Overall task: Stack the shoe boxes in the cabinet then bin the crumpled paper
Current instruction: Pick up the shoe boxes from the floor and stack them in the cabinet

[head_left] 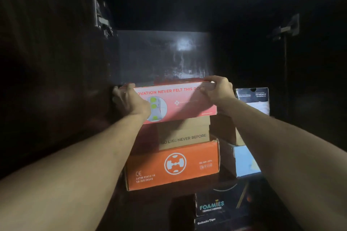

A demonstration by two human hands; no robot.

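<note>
The person is standing at the open dark cabinet (56, 62) and reaching in with both arms. Starting at the left, the left hand (129, 102) is wrapping the left end of the pink shoe box (180, 103), its fingers curling over the top edge. That pink box is sitting on top of a brown cardboard box (185, 133), which is resting in turn on the orange shoe box (172, 165), so the pile is standing 3 high. Further right, the right hand (217, 90) is clasping the pink box's upper right corner, fingers hooked over the lid. Both hands are closed firmly on the box.

To my eye the pink box is overhanging the narrower brown one on the left, so the person would do well to keep it level, nudge it until its weight is lying over the box beneath, and let go of both ends together.

To the right of the pile, a dark box with a blue label (252, 99) is standing near the right wrist, and a light blue box (246, 161) is lying lower down. Below, a black Foamies box (216, 205) is waiting. No crumpled paper is showing here.
</note>
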